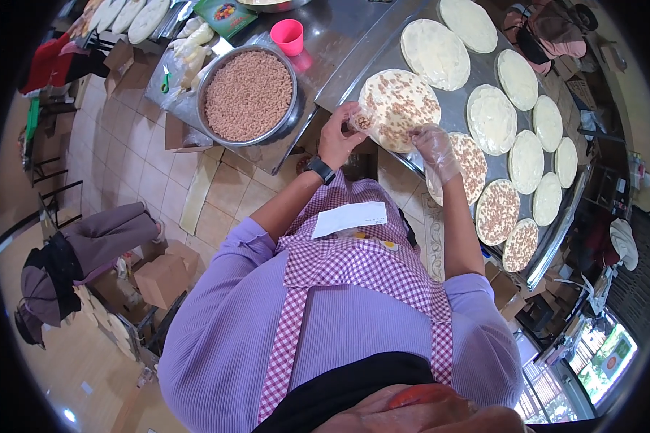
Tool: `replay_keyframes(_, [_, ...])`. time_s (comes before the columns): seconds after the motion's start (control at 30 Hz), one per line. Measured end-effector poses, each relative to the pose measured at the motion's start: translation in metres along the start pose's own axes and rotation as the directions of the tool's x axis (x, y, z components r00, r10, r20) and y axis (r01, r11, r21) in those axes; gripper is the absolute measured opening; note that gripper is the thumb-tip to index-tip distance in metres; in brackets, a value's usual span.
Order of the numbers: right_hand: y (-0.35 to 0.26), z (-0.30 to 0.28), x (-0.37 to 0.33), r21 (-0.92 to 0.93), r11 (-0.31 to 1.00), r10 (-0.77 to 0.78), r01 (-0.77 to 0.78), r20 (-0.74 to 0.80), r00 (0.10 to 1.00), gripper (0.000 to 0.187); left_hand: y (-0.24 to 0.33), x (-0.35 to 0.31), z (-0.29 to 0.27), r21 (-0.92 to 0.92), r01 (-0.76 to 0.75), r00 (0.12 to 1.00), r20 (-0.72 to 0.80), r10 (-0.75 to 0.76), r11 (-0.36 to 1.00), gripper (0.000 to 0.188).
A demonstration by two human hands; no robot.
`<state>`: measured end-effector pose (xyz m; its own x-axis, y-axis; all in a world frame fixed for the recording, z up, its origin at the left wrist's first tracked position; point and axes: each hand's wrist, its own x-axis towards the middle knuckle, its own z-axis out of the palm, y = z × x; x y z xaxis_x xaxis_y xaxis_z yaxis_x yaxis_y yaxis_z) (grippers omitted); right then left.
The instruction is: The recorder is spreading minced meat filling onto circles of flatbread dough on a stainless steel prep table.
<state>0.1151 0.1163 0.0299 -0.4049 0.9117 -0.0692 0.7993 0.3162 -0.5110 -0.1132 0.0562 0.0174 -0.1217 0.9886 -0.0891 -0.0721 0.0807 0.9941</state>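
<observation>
My left hand [338, 137], bare with a dark watch on the wrist, grips a small clear cup [364, 121] with brown bits in it. The cup is at the near left edge of a cream-coated round [401, 101] scattered with brown bits. Over that round's near right edge is my right hand [436, 150] in a clear plastic glove. Its fingers are drawn together, and whatever they hold is hidden. Beside it, partly behind the glove, another sprinkled round [466, 167] lies on the metal table [451, 108]. Two more sprinkled rounds, including one [497, 211], lie to the right.
Several plain cream-coated rounds [491, 119] cover the table further right. A large metal bowl [295, 108] full of brown bits stands to the left, with a pink cup [287, 36] behind it and green scissors [165, 81] beyond. Another person [108, 231] is at the left.
</observation>
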Motion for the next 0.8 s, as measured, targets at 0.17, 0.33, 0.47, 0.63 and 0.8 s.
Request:
replay_keyframes(0.17, [-0.024,0.001,0.025,-0.001,1.000,-0.024,0.024,-0.011,1.000,0.017,-0.001,-0.002,-0.004,0.039,-0.012,1.000,0.012,0.012,0.999,0.058])
replay_keyframes(0.33, [-0.011,0.012,0.044,-0.191,0.978,-0.078,0.084,0.036,0.996,0.017,0.007,-0.004,-0.006,0.016,0.047,0.999,0.013,-0.047,0.999,0.059])
replay_keyframes(0.47, [-0.014,0.013,0.041,-0.243,0.970,-0.023,0.017,-0.021,1.000,0.016,0.008,-0.006,-0.009,0.020,0.055,0.998,-0.010,-0.055,0.998,0.059])
replay_keyframes(0.63, [-0.044,0.017,0.019,-0.190,0.980,-0.080,0.057,-0.114,0.990,0.013,0.005,-0.006,-0.014,0.015,0.031,0.999,-0.025,-0.030,0.999,0.059])
replay_keyframes(0.8, [-0.038,0.045,0.000,-0.212,0.969,-0.166,0.129,-0.167,0.972,0.010,0.005,-0.005,-0.012,0.044,0.005,0.999,-0.035,-0.003,0.999,0.058])
